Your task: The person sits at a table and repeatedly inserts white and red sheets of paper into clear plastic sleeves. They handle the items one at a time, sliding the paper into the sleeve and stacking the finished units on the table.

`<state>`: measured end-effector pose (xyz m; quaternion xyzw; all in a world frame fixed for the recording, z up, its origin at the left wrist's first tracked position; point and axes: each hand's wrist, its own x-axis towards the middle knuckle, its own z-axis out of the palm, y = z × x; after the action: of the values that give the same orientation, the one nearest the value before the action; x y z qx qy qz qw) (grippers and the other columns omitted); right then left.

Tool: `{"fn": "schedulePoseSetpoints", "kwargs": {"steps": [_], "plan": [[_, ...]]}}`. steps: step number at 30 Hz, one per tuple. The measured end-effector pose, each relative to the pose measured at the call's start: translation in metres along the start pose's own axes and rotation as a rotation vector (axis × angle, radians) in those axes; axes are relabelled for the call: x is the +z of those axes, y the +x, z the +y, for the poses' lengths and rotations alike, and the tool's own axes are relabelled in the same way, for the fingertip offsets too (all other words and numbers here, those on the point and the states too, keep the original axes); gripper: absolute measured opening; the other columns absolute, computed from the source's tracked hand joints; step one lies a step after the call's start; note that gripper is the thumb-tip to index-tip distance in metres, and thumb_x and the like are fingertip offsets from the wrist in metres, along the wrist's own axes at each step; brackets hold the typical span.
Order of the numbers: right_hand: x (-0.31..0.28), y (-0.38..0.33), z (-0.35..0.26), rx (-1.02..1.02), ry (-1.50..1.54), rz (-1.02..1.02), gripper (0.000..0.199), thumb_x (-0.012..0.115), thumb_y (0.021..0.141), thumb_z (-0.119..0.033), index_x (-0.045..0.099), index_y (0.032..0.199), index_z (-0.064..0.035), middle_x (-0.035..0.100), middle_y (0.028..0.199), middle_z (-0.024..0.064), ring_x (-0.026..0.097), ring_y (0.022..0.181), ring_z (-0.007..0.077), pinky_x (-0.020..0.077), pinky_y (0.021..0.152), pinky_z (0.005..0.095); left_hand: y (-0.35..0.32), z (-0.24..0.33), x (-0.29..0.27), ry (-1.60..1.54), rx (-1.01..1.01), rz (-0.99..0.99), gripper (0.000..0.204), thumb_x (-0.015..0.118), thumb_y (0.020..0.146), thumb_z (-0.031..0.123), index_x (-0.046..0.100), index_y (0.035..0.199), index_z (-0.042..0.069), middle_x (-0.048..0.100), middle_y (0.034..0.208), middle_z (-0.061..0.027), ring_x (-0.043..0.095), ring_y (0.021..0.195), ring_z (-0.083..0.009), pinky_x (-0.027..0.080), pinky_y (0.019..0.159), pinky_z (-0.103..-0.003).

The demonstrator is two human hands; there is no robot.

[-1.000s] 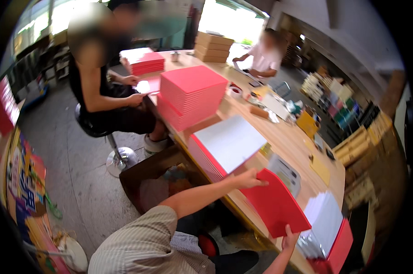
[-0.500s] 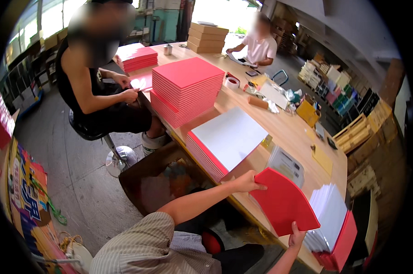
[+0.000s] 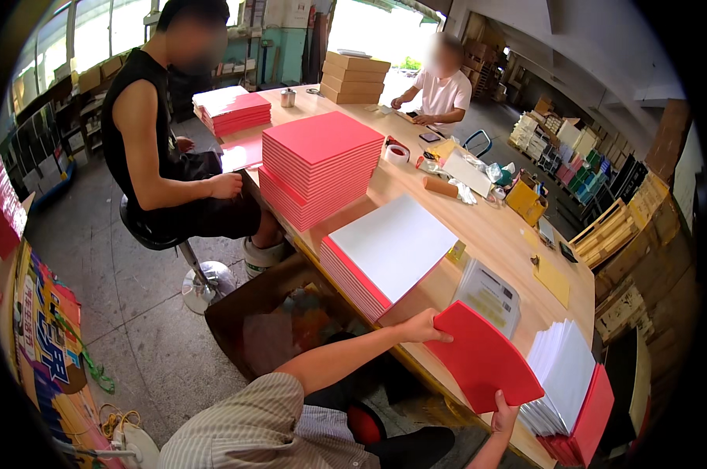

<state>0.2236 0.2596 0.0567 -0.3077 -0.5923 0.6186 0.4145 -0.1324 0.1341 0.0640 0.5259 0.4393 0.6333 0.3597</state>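
Observation:
I hold a red cover sheet (image 3: 482,352) over the near edge of the table, and it bows slightly between my hands. My left hand (image 3: 425,327) is closed on its upper left corner. At the lower right edge, my right hand (image 3: 505,413) grips it with the thumb on top. Close to my right hand is a leaning stack of white sheets (image 3: 557,375), with red covers (image 3: 592,418) along its right side. Beyond my left hand, a stack of red covers topped by a white face (image 3: 392,242) lies at the table's edge.
A tall red stack (image 3: 322,141) stands farther along the wooden table (image 3: 424,215), by a seated person (image 3: 146,148). Another person (image 3: 441,90) sits at the far end. Near the sheet lies a clear plastic case (image 3: 490,297). An open box (image 3: 252,313) sits below the table edge.
The red sheet and my hands sit slightly lower in view, with the same grip. The person at left has drawn their hands apart and raised their head. The far person's hands have shifted.

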Motion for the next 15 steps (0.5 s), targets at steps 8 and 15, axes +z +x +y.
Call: {"fn": "schedulePoseSetpoints", "kwargs": {"steps": [8, 15], "plan": [[0.018, -0.061, -0.041, 0.050, -0.306, 0.073, 0.043, 0.074, 0.090, -0.010, 0.059, 0.129, 0.0000, 0.063, 0.125, 0.0097, 0.060, 0.113, 0.0206, 0.0469, 0.099, 0.0374, -0.028, 0.049, -0.003, 0.114, -0.068, -0.078, 0.028, 0.078, 0.086, 0.008, 0.072, 0.111, -0.001, 0.076, 0.102, -0.0054, 0.066, 0.094, -0.0108, 0.054, 0.087, -0.030], [0.043, -0.176, -0.004, 0.033, -0.202, 0.117, 0.039, 0.076, 0.088, -0.011, 0.063, 0.123, 0.0017, 0.067, 0.118, 0.0087, 0.062, 0.110, 0.0197, 0.0489, 0.096, 0.0374, -0.101, 0.036, 0.007, -0.051, -0.431, -0.138, 0.040, 0.083, 0.082, 0.008, 0.067, 0.118, 0.000, 0.071, 0.107, -0.0030, 0.062, 0.100, -0.0121, 0.052, 0.092, -0.033]]}}
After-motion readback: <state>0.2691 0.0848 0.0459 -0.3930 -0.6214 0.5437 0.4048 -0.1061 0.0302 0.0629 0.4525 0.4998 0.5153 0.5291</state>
